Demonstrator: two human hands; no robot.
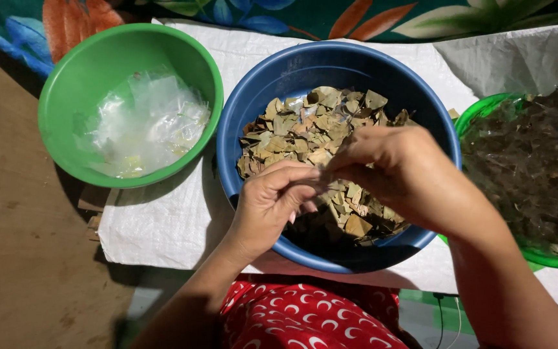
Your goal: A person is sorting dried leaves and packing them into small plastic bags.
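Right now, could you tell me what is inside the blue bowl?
The blue bowl holds a heap of dry, brownish leaf pieces. The left hand and right hand meet above it, covering part of the heap; the bowl's bottom is hidden under the leaves.

- The person is wearing a red garment (305, 317) printed with small white crescent shapes.
- Both forearms are showing bare, without sleeves, rings or bracelets.

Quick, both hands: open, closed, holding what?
Left hand: closed, fingers pinching a dried leaf piece.
Right hand: closed, pinching the same piece over the blue basin.
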